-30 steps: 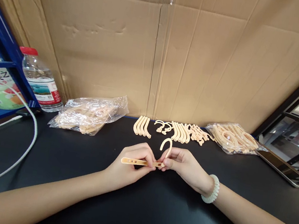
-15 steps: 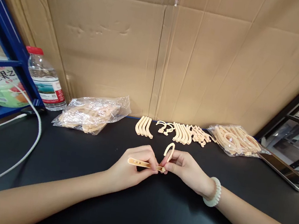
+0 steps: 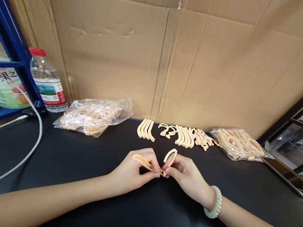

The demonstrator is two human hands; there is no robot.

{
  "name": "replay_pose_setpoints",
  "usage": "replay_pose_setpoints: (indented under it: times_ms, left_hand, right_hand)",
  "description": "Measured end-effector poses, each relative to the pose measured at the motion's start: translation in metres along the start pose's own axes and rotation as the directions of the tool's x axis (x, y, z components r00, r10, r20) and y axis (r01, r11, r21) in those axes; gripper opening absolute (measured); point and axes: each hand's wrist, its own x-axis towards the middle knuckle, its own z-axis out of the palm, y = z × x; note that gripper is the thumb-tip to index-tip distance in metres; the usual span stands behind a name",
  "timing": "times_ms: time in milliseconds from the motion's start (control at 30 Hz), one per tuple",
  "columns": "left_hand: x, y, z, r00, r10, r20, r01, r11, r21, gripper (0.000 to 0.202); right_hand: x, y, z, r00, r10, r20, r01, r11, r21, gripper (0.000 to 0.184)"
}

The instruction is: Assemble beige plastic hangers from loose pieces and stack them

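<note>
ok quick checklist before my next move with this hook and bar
1. Grip of left hand on the bar: ok.
2. Grip of right hand on the hook, at its foot: ok.
3. The hook's foot meets the bar's end: ok.
4. Joint fully seated: cannot tell, fingertips cover it.
5. The row of loose parts lies behind, apart from both hands: ok.
6. The white cable lies apart from the left arm: ok.

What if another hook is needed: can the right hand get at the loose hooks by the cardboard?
Probably yes: only bare table lies between the right hand and the loose hooks, though its grip now holds a hook.
</note>
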Motion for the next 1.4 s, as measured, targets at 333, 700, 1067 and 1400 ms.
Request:
replay_pose_setpoints:
  times_ms: [333, 700, 1067, 1400]
  left_hand:
    - [0.001, 0.002, 0.005, 0.967, -0.256, 0.006, 0.254, 0.956, -0.149, 0.017]
    - [0.005, -0.009, 0.007, 0.904, -0.424, -0.056, 0.338, 0.789, -0.514, 0.03]
    - [0.006, -0.004, 0.006, 0.9, -0.428, 0.089, 0.415, 0.774, -0.477, 0.013]
    - [0.009, 0.003, 0.0, 0.821, -0.569, 0.047, 0.51, 0.692, -0.511, 0.02]
  right_hand:
    - [-0.001, -0.001, 0.003, 0.999, 0.018, -0.048, -0.018, 1.0, -0.004, 0.027]
    - [0.0, -0.012, 0.003, 0.993, -0.015, -0.115, 0.014, 1.0, -0.011, 0.036]
    - [0.002, -0.008, -0.007, 0.992, -0.073, -0.1, 0.072, 0.997, -0.014, 0.037]
    - [0.037, 0.012, -0.071, 0.904, -0.402, 0.146, 0.171, 0.028, -0.985, 0.034]
